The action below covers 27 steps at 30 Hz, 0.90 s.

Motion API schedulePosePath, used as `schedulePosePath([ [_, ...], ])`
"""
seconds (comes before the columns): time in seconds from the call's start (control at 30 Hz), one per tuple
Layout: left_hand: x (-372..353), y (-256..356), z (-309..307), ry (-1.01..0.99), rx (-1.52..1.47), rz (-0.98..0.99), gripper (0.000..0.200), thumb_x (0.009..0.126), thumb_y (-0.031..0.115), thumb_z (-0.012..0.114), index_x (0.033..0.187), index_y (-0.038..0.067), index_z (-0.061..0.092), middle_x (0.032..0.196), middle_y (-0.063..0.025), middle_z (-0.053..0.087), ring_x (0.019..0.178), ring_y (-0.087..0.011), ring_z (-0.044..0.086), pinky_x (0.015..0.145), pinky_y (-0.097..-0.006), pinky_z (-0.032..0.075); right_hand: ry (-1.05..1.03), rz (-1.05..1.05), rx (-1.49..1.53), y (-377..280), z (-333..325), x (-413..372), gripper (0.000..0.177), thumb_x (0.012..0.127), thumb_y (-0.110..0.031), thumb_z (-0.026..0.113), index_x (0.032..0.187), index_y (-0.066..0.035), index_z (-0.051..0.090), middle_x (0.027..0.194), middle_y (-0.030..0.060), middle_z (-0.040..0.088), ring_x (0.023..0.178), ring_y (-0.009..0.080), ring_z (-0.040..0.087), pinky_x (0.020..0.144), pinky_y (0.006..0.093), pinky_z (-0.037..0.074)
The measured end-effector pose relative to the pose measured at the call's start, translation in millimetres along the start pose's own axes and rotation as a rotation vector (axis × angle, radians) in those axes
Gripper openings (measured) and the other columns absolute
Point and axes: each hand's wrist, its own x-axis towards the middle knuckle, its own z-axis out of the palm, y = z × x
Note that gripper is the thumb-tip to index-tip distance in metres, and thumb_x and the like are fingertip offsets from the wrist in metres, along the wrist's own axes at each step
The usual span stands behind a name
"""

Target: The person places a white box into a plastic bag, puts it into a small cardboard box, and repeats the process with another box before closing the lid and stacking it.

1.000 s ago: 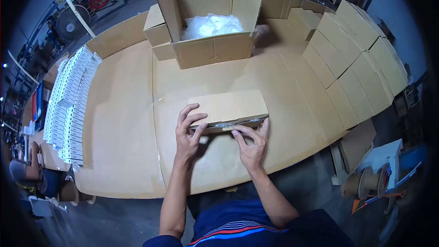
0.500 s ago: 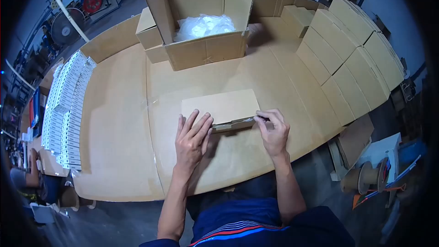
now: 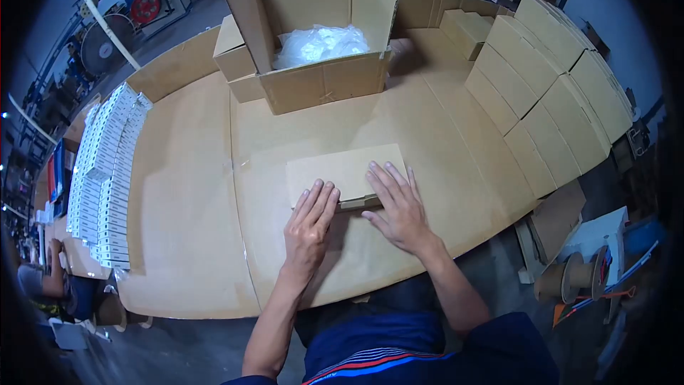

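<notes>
A flat brown cardboard box (image 3: 349,170) lies on the cardboard-covered table in front of me, its lid down and its near edge showing a narrow front flap. My left hand (image 3: 311,219) rests on the lid's near left part, fingers stretched forward and lying flat. Toward the near right corner, my right hand (image 3: 400,208) lies on the lid with fingers extended and the thumb apart, in front of the near edge. Neither hand grips anything. Both palms partly cover the box's front side.
Behind the flat box stands a large open carton (image 3: 324,85) holding clear plastic bags (image 3: 322,45). Stacked brown boxes (image 3: 545,93) line the right side. Rows of small white boxes (image 3: 107,171) stand at the left edge. Cable spools (image 3: 570,278) sit beyond the table at right.
My right hand has let go of the box's near right corner and moved left onto the lid, its fingers now flat. My left hand stays on the lid, slightly shifted right.
</notes>
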Motion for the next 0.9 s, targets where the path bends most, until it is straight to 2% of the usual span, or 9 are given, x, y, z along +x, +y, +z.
schedulePosePath([
  [0.07,1,-1,0,0.02,-0.013,0.008,0.047,0.085,-0.006,0.061,0.13,0.006,0.069,0.134,-0.0123,0.068,0.133,-0.029,0.06,0.112,-0.0461,0.047,0.04,0.028,-0.025,-2,11,0,0.076,0.089,-0.035,0.075,0.154,-0.009,0.044,0.16,0.0076,0.041,0.147,0.032,0.037,0.125,0.0605,0.02],
  [0.2,8,-6,4,0.085,-0.069,0.001,0.043,0.087,-0.007,0.062,0.126,0.007,0.071,0.13,-0.0106,0.071,0.128,-0.0285,0.063,0.109,-0.0452,0.048,0.141,0.06,-0.008,2,24,6,0.063,0.089,-0.022,0.073,0.149,-0.016,0.053,0.156,0.0022,0.048,0.144,0.0308,0.04,0.125,0.0579,0.02],
  [0.23,8,-8,8,0.108,-0.088,-0.001,0.043,0.087,-0.007,0.063,0.126,0.008,0.072,0.129,-0.0102,0.071,0.128,-0.0284,0.064,0.109,-0.045,0.048,0.207,0.08,0.06,-1,26,11,0.053,0.089,-0.016,0.073,0.14,-0.018,0.062,0.152,0.0007,0.053,0.141,0.0311,0.044,0.124,0.0577,0.021],
  [0.33,11,-12,16,0.161,-0.171,-0.026,0.039,0.086,-0.008,0.066,0.121,0.009,0.073,0.127,-0.0088,0.072,0.127,-0.0272,0.064,0.11,-0.0452,0.048,0.29,0.069,0.118,5,35,17,0.042,0.09,-0.02,0.074,0.132,-0.02,0.069,0.148,-0.0004,0.058,0.138,0.0307,0.047,0.123,0.0578,0.024],
  [0.37,13,-12,17,0.178,-0.198,-0.041,0.036,0.087,-0.008,0.066,0.118,0.008,0.074,0.127,-0.0086,0.073,0.127,-0.027,0.065,0.11,-0.0454,0.047,0.352,0.081,0.149,3,38,19,0.032,0.087,-0.015,0.077,0.119,-0.016,0.072,0.142,0.0005,0.063,0.136,0.032,0.05,0.122,0.0575,0.025],
  [0.47,16,-17,15,0.185,-0.259,-0.064,0.028,0.087,-0.003,0.072,0.113,0.007,0.074,0.125,-0.0092,0.073,0.127,-0.0279,0.065,0.112,-0.0471,0.045,0.468,0.122,0.232,-2,48,22,0.025,0.085,-0.011,0.078,0.109,-0.012,0.071,0.136,0.0019,0.067,0.134,0.0327,0.052,0.122,0.0573,0.026],
  [0.5,19,-18,12,0.183,-0.279,-0.065,0.028,0.087,-0.002,0.074,0.113,0.007,0.074,0.124,-0.0095,0.074,0.127,-0.0283,0.065,0.112,-0.0476,0.045,0.502,0.136,0.224,-9,46,23,0.02,0.084,-0.007,0.078,0.101,-0.01,0.069,0.129,0.0044,0.071,0.131,0.0338,0.054,0.119,0.0533,0.031],
  [0.63,20,-19,7,0.176,-0.353,-0.066,0.026,0.084,0.005,0.08,0.109,0.006,0.074,0.12,-0.0107,0.074,0.126,-0.0299,0.064,0.112,-0.049,0.044,0.521,0.181,0.266,-20,50,21,0.017,0.082,-0.002,0.078,0.095,-0.009,0.071,0.123,0.0074,0.073,0.131,0.035,0.055,0.113,0.046,0.039],
  [0.9,21,-20,21,0.265,-0.386,-0.108,0.01,0.088,0.006,0.078,0.097,0.006,0.074,0.115,-0.0091,0.074,0.12,-0.0293,0.067,0.113,-0.0526,0.042,0.461,0.287,0.36,-30,38,18,0.013,0.083,-0.003,0.079,0.095,-0.008,0.076,0.125,0.0064,0.074,0.135,0.0346,0.052,0.111,0.0447,0.043],
])
